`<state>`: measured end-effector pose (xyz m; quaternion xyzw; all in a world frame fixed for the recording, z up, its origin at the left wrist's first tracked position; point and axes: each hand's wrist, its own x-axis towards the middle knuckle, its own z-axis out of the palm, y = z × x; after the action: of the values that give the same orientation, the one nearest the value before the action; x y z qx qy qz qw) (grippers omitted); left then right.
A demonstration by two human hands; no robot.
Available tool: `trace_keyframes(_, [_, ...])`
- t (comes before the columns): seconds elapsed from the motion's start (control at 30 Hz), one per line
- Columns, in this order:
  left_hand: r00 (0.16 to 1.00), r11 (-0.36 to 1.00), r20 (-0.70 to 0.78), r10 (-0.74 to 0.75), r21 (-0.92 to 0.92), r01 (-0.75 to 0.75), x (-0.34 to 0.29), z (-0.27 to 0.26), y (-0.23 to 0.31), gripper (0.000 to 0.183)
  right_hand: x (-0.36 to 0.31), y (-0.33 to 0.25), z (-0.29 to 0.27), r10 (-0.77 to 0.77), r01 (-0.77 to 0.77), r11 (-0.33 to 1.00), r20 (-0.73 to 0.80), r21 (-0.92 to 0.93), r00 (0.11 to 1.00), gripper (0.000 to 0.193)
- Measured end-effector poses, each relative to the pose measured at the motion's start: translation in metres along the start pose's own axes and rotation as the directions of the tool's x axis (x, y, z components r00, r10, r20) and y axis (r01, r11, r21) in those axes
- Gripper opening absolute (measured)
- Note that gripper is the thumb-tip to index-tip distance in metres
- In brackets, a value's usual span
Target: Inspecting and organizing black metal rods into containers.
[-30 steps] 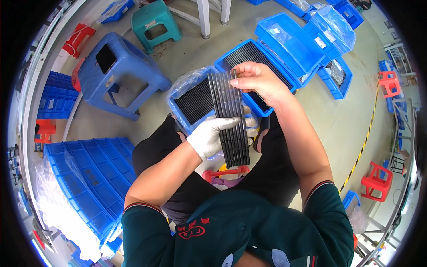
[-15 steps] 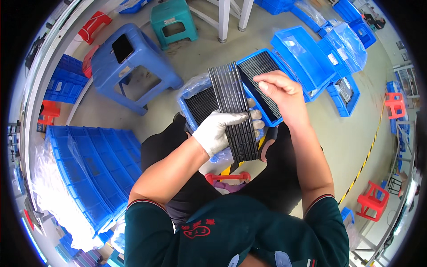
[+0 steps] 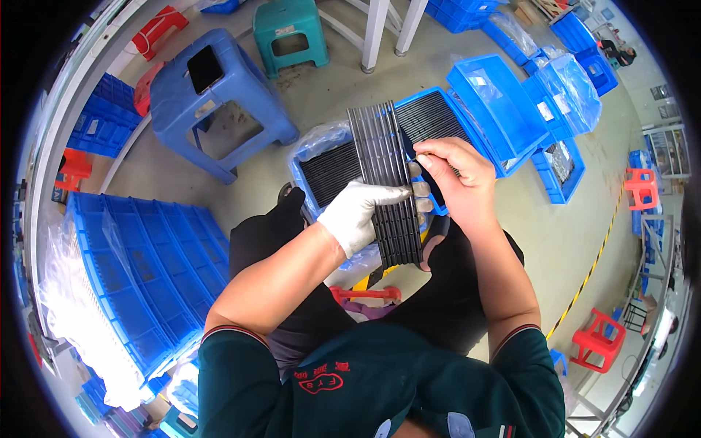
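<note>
My left hand [image 3: 358, 215], in a white glove, is closed around a flat row of thin black rods [image 3: 378, 150]. The thumb lies across the front, and fingertips show at the right edge. The rods stand nearly upright, tilted slightly left at the top. Bare and pinched, my right hand [image 3: 466, 182] is just right of the row; whatever is between thumb and forefinger is too small to make out. Behind the row, a plastic-lined blue bin [image 3: 297, 174] contains similar rods [image 3: 328, 175]. More black rods [image 3: 431, 118] lie in another blue bin beyond my right hand.
Empty-looking blue bins [image 3: 500, 98] are stacked at the far right, beside a bin of bagged parts [image 3: 561, 164]. A blue stool [image 3: 252, 80] with a phone [image 3: 204, 69] stands at the far left, near a green stool [image 3: 292, 33]. Tall blue crates [image 3: 146, 270] are at left.
My right hand has come down and closer to the rods, its thumb and forefinger now pinched near their right edge. My left hand keeps its hold; the view has shifted slightly.
</note>
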<state>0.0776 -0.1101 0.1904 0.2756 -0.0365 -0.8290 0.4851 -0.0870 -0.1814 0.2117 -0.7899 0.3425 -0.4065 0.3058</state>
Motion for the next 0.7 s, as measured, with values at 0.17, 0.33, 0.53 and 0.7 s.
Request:
trace_keyframes(0.17, [0.999,1.000,-0.029,0.020,0.023,-0.019,0.001,-0.002,-0.001,0.032,0.002,0.000,0.003,-0.097,0.096,0.994,-0.023,-0.061,0.995,0.014])
trace_keyframes(0.33, [0.999,0.998,-0.045,-0.019,0.062,0.022,0.000,-0.006,0.001,0.032,0.004,0.002,0.006,-0.179,0.175,0.979,-0.029,-0.107,0.983,0.015])
trace_keyframes(0.53, [0.999,0.998,-0.030,0.022,0.066,-0.020,0.001,-0.007,0.001,0.027,0.003,0.004,0.010,-0.271,0.273,0.928,0.043,-0.252,0.962,0.018])
trace_keyframes(0.7, [0.998,0.998,-0.054,0.036,0.062,-0.032,0.004,-0.007,0.000,0.027,0.006,-0.006,0.008,-0.315,0.300,0.930,-0.042,-0.212,0.948,0.016])
